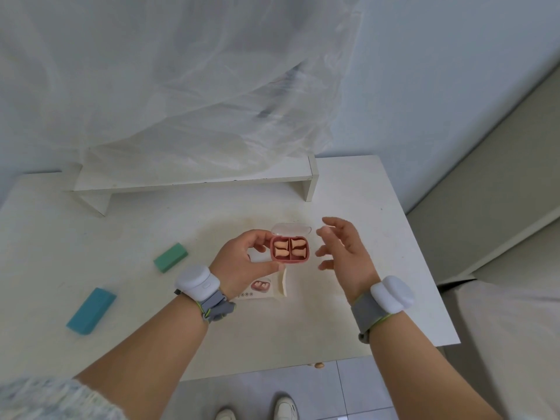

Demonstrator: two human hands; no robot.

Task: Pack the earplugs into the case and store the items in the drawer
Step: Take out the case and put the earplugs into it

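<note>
White table [378,268], left hand [242,262] holding open case [289,248]

2 white wrist pods [196,280] on grey straps, fuzzy pale-blue sleeve [45,398] — left arm, white shoes [285,410]

- The case [289,248] sits above the table's [378,268] centre, earplugs [281,249] inside.
- Shelf [194,177] at twelve o'clock.
- Two blocks [170,257] [91,310] at nine and eight o'clock.
- Packet [266,287] at six o'clock, beneath the case.
</note>
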